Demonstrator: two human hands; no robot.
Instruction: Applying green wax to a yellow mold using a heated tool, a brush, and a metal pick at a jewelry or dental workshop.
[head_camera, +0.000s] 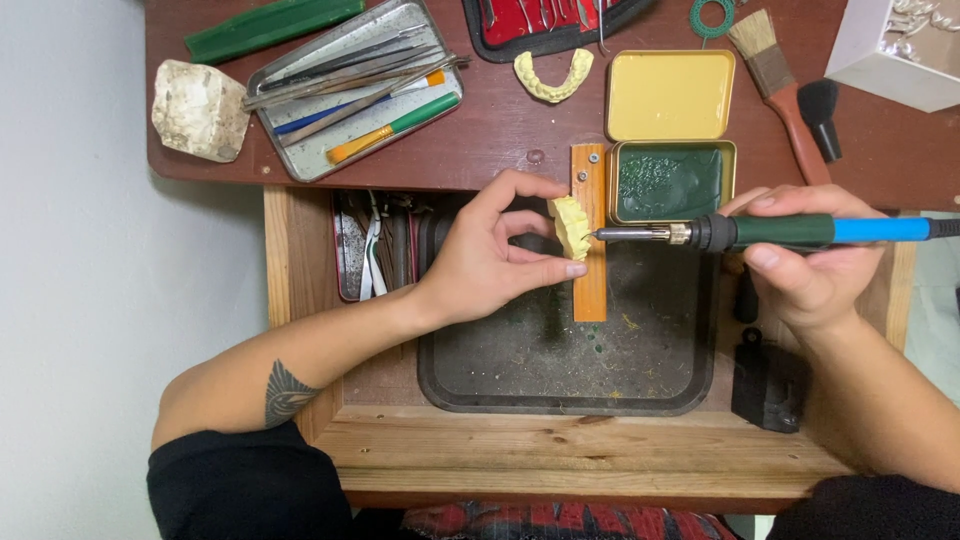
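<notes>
The left hand (490, 255) pinches a small yellow tooth model (571, 226) between the thumb and the fingers. The model rests against a thin orange wooden strip (590, 270) that sticks out from the edge of the table (500, 125). The right hand (810, 265) is wrapped around a heating pen (770, 232) with a green and blue handle. The pen lies flat and points left. Its metal tip touches the side of the tooth model, so the model sits right between the two hands.

Under the hands is an open wooden drawer with a dark tray (560, 350) in it. The tray has little green and yellow crumbs on it.

Just behind the strip, on the table, stands an open tin (670, 180) full of green wax (its yellow lid is flipped up behind it). Beside the lid lies a second yellow tooth model (553, 76), shaped like a horseshoe. Farther left is a metal tray of tools (350, 90), with thin metal picks and green and orange handled ones. Next to that tray sits a white lump like a rock (200, 110), and a long green bar (272, 27) lies above it. On the right side of the table is a brush (775, 75) with a reddish handle.
</notes>
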